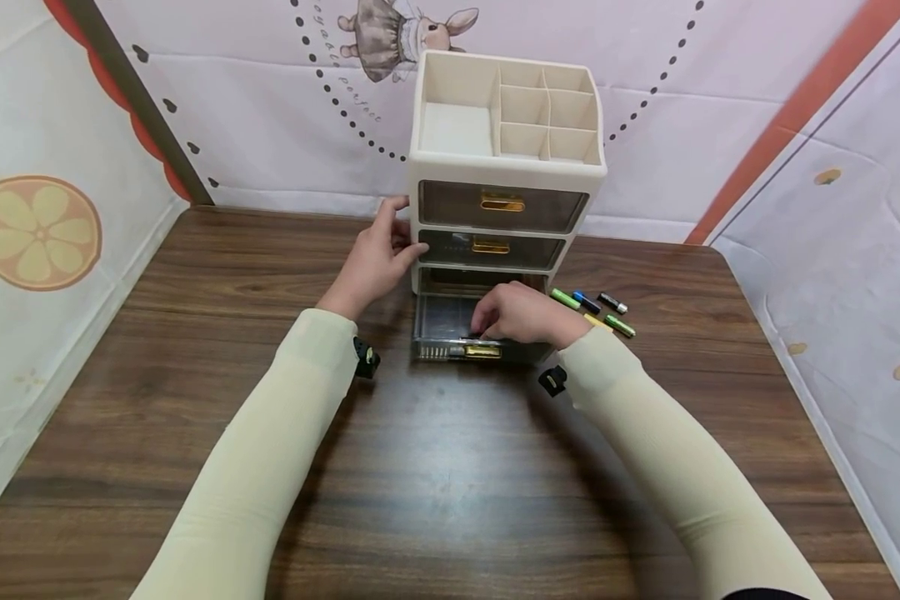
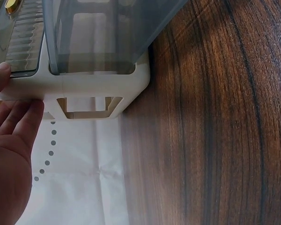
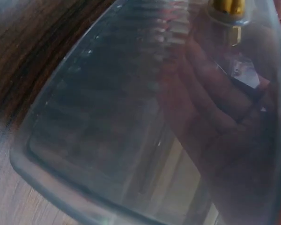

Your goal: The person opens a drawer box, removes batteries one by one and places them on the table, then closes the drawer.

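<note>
A cream desktop drawer cabinet [image 1: 506, 169] stands at the back of the table, its bottom translucent grey drawer [image 1: 437, 315] pulled out. My left hand [image 1: 375, 260] holds the cabinet's left side. In the left wrist view that hand [image 2: 11, 161] has its thumb at the front edge and its fingers against the side. Inside the drawer, my right hand [image 1: 521, 313] reaches down with bent fingers. Through the drawer's clear front [image 3: 98, 117], the right wrist view shows the same hand [image 3: 215, 108] blurred; whether it holds anything cannot be made out.
Several small batteries [image 1: 566, 298], green, blue, black and yellow, lie right of the drawer on the wooden table [image 1: 450, 492]. Two more drawers with gold handles [image 1: 502, 203] are closed above. The printed cloth [image 1: 285, 108] hangs close behind the cabinet.
</note>
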`<action>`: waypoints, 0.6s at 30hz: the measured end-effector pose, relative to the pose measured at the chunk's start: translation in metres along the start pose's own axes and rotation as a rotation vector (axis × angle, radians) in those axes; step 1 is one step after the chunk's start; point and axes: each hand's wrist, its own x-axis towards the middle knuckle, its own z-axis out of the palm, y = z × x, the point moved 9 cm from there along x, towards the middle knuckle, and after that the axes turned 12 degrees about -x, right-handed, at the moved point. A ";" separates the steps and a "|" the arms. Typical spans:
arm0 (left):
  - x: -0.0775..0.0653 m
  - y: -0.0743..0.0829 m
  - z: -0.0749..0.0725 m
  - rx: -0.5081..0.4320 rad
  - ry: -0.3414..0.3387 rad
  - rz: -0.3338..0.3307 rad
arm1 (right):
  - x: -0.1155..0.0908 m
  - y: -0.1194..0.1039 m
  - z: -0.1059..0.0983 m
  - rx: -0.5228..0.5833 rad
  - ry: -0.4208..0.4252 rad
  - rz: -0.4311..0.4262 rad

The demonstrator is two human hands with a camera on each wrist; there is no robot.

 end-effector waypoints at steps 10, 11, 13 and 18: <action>0.000 -0.001 0.000 -0.008 0.005 -0.008 | 0.008 -0.002 0.008 -0.027 -0.051 -0.031; 0.000 -0.001 0.000 -0.006 0.006 -0.010 | 0.008 -0.002 0.007 -0.029 -0.047 -0.030; 0.000 -0.001 -0.001 -0.004 0.007 -0.012 | 0.009 -0.002 0.007 -0.041 -0.036 -0.031; 0.001 -0.001 -0.001 -0.006 0.005 -0.012 | 0.012 -0.006 0.005 -0.071 -0.011 -0.039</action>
